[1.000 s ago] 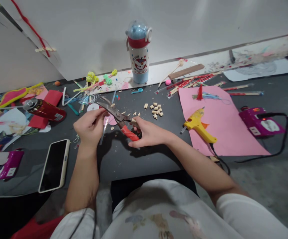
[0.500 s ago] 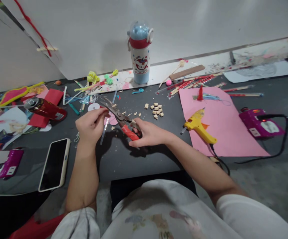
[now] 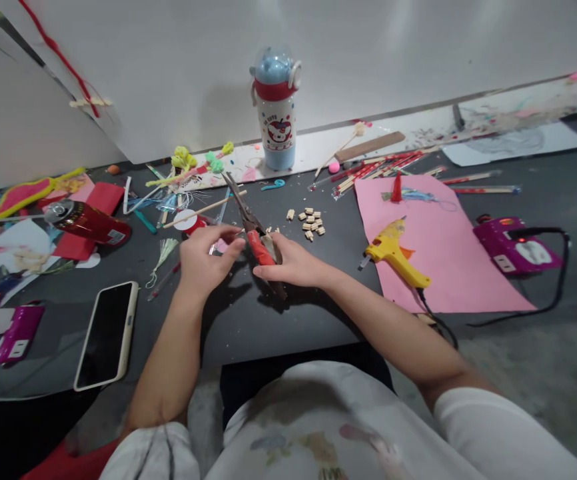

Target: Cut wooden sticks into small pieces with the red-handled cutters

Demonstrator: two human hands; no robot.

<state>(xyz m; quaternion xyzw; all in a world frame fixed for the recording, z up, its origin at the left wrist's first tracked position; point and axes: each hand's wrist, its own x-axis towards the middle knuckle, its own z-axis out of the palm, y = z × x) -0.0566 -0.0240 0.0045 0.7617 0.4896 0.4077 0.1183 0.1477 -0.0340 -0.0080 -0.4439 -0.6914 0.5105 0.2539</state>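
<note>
My right hand (image 3: 298,263) is wrapped round a pair of scissors (image 3: 253,233) with red-covered handles, its worn blades pointing up and away, nearly closed together. Just left of the scissors is my left hand (image 3: 211,257), thumb and fingers apart, with nothing visible between them. A thin wooden stick (image 3: 203,210) lies slanted beyond the left hand's knuckles, over a red and white round piece (image 3: 188,222). Right of the blades, several short cut wooden pieces (image 3: 313,221) sit in a small group. A pale tassel (image 3: 163,253) lies left of the left hand.
A bottle (image 3: 274,110) stands by the wall. To the right, a yellow glue gun (image 3: 398,253) rests on pink paper (image 3: 443,267), near a purple power box (image 3: 513,247). Wrapped sticks (image 3: 388,167) lie behind. At left are a tipped can (image 3: 88,220) and a phone (image 3: 108,333).
My left hand has moved right and its fingers have spread. The scissor blades have closed and turned more upright. The wooden stick and the tassel now show.
</note>
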